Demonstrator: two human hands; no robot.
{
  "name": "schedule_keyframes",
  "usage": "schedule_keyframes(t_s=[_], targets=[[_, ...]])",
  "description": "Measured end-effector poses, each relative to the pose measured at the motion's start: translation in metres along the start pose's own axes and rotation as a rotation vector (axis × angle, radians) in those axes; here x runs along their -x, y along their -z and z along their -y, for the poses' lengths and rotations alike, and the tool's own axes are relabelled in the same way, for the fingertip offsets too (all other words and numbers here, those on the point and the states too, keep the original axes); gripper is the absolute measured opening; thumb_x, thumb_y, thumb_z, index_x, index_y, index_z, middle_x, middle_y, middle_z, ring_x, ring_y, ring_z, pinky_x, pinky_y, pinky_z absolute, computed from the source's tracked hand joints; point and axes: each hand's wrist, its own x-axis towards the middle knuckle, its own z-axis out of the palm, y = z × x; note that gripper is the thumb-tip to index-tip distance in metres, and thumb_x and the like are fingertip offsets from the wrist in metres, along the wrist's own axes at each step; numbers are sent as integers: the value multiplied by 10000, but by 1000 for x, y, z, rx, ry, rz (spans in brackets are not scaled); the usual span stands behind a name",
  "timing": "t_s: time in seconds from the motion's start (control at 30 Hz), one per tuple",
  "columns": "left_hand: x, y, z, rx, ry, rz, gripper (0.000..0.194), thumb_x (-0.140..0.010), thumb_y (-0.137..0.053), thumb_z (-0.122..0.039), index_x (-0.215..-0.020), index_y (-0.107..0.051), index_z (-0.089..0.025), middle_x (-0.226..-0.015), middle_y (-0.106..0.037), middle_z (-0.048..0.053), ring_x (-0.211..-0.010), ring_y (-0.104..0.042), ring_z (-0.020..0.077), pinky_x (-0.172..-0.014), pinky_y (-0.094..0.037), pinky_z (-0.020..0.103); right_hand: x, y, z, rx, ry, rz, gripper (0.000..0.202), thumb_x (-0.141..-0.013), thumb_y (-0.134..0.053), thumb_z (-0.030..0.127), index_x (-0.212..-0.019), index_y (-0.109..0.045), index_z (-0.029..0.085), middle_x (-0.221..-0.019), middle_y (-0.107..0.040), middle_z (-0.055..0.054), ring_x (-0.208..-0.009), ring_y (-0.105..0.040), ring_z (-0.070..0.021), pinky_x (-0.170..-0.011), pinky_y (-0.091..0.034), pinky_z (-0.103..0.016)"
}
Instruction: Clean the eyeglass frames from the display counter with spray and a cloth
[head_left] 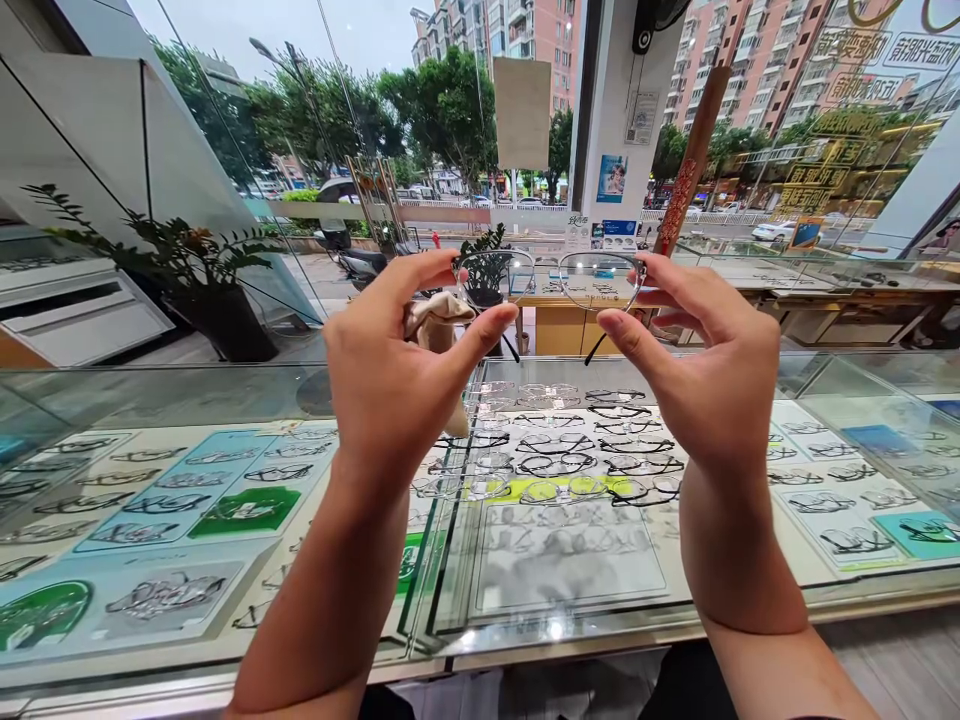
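Both hands hold up a pair of eyeglasses (565, 259) with thin metal rims and clear lenses, above a glass display counter. My left hand (405, 350) pinches the left rim between thumb and fingers. A beige cloth (439, 320) is also tucked in that hand and hangs down below it. My right hand (697, 345) grips the right rim near its hinge, thumb below and fingers above. The dark temple tips point downward and away. Beneath the hands, several rows of eyeglass frames (559, 443) lie inside the glass counter (465, 610).
More frames lie in the left case, with a green tray (245, 510), and in the right case beside a teal card (919, 534). A potted plant (221, 310) stands at the left. Behind, a window with a hanging beige sheet (522, 113) faces the street.
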Motion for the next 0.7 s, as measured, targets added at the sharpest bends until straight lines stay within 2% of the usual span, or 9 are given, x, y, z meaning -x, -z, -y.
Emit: schedule_keyframes(t_s=[0.23, 0.43, 0.7], targets=[[-1, -2, 2, 7, -13, 22, 475, -865, -773, -642, -1228, -731, -339, -1185, -819, 8, -1145, -776, 304, -965, -675, 506, -1, 1, 4, 52, 42, -15, 420, -973, -744, 424, -1381, -717, 332, -1297, -749, -94, -1178, -730, -319, -978, -663, -535], [0, -4, 1, -1, 7, 30, 410, -865, -816, -579, -1206, -742, -363, -1199, -812, 17, -1141, -780, 298, -981, -664, 482, -1, 2, 4, 48, 21, 11, 449, -972, -742, 386, -1415, -687, 335, -1360, -719, -97, -1260, -696, -333, -1023, -642, -538], [1, -4, 1, 19, -11, -9, 481, -840, -824, -622, -1224, -717, -354, -1222, -803, 20, -1143, -770, 295, -956, -661, 463, -1, 0, 0, 12, -3, 11, 436, -958, -751, 449, -1369, -724, 307, -1341, -750, -97, -1182, -736, -336, -1004, -653, -580]])
